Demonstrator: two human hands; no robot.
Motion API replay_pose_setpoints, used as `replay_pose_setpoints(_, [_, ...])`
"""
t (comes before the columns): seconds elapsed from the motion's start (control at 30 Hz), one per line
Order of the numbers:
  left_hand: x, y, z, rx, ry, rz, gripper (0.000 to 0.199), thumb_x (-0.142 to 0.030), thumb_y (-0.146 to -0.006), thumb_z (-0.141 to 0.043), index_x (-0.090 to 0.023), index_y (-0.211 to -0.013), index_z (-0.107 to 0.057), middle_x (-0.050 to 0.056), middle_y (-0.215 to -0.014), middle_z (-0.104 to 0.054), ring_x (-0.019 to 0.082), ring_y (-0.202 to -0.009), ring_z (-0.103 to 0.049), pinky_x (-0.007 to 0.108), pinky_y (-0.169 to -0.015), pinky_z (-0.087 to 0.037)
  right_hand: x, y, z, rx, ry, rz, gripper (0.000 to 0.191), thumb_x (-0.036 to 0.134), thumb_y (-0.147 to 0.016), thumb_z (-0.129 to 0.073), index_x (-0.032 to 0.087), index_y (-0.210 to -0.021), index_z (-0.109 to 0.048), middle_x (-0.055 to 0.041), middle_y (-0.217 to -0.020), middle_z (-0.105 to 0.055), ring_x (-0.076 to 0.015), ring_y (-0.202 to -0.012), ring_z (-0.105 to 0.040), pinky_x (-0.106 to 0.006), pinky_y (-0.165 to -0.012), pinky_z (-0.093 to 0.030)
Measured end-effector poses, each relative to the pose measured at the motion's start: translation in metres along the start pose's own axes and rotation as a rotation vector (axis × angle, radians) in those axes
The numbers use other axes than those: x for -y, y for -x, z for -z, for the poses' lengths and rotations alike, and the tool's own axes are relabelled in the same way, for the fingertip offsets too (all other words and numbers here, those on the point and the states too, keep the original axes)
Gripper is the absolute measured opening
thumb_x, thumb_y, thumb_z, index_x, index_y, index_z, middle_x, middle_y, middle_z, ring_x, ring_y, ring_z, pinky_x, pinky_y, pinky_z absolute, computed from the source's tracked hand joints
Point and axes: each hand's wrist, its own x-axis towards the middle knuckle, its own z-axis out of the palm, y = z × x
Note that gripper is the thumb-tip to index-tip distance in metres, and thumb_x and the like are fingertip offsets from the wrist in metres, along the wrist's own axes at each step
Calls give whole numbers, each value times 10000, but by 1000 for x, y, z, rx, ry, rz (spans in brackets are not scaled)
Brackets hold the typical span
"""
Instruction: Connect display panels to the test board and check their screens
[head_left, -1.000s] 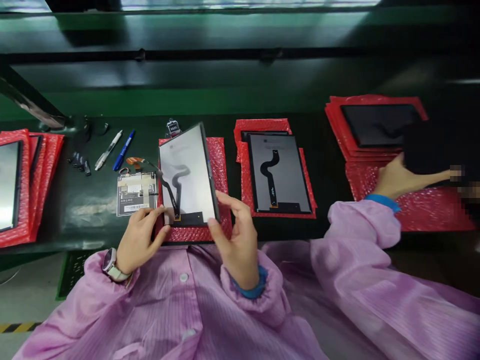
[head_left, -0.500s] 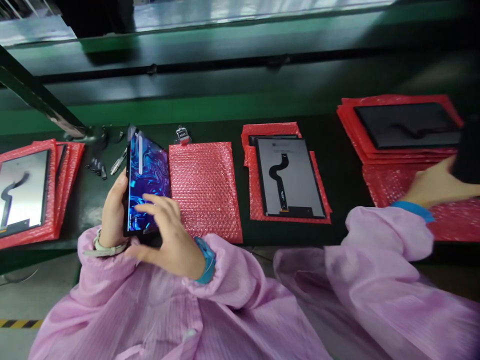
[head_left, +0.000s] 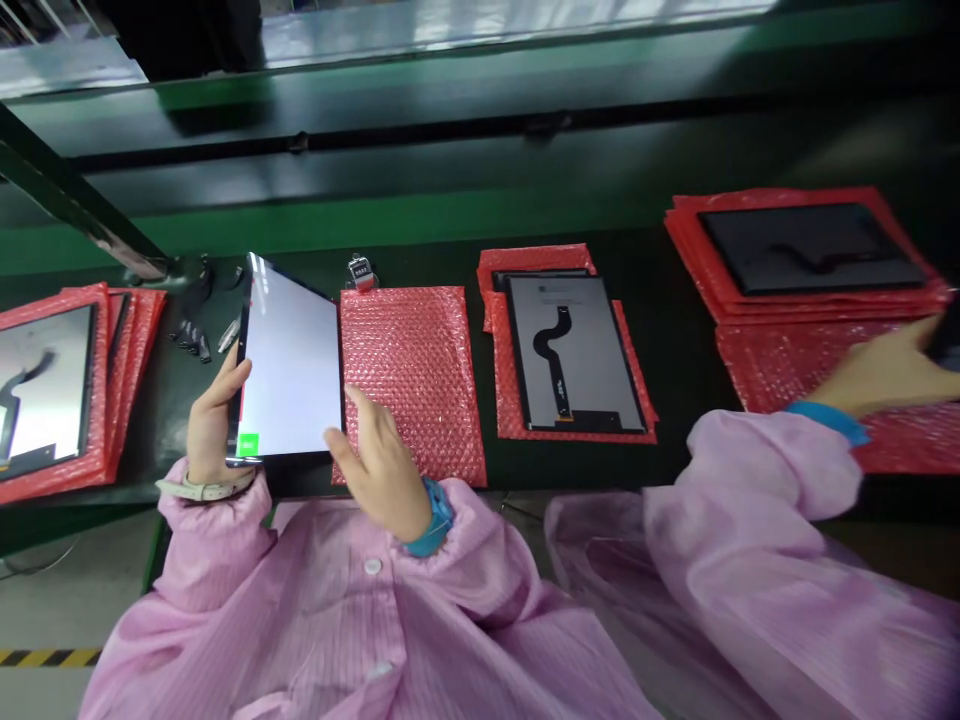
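A tablet (head_left: 294, 360) is propped up at a tilt in my left hand (head_left: 214, 420), whose fingers wrap its left edge with the thumb at the front. Its lit screen is plain white, with a small green box at the lower left and a red strip along the left side. My right hand (head_left: 382, 465) hovers off the tablet's lower right edge, thumb and forefinger apart, nothing in it. Beneath and beyond this hand lies a red bubble-wrap pouch (head_left: 412, 380). A small counter with a digit display (head_left: 361, 272) stands at the pouch's top edge.
A display panel (head_left: 592, 350) with a black ribbon cable lies on red pouches to the right. Another panel on pouches (head_left: 49, 390) is at far left. Beyond a pouch stack with a dark panel (head_left: 814, 250), a co-worker's hand (head_left: 877, 370) grips something black. Small black parts (head_left: 191, 338) lie near the post.
The tablet's screen has gone from a blue-purple picture to white with a green box. My right hand has moved off the screen, to the right. The co-worker's dark object has moved lower.
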Motion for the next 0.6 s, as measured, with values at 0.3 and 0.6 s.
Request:
replay_pose_setpoints(0.3, [14, -8, 2, -46, 133, 25, 374, -262, -1037, -405, -177, -976, -764, -16, -1049, -787, 315, -1434, -433, 446, -934, -612, -11, -4, 26, -9, 105, 87, 638, 562, -1059, -316, 185, -1566, -408, -147, -1352, -605, -227, -1271, -570, -423, -1100, -502])
replay_pose_setpoints(0.6, [60, -43, 11, 178, 269, 41, 613, -336, -1001, -162, -154, -850, -728, -62, -970, -775, 300, -1497, -262, 468, -890, -519, -2, 3, 58, -171, 430, 137, 743, 527, -1045, -417, 104, -1623, -221, -195, -1469, -538, -279, -1298, -571, -462, -1059, -537])
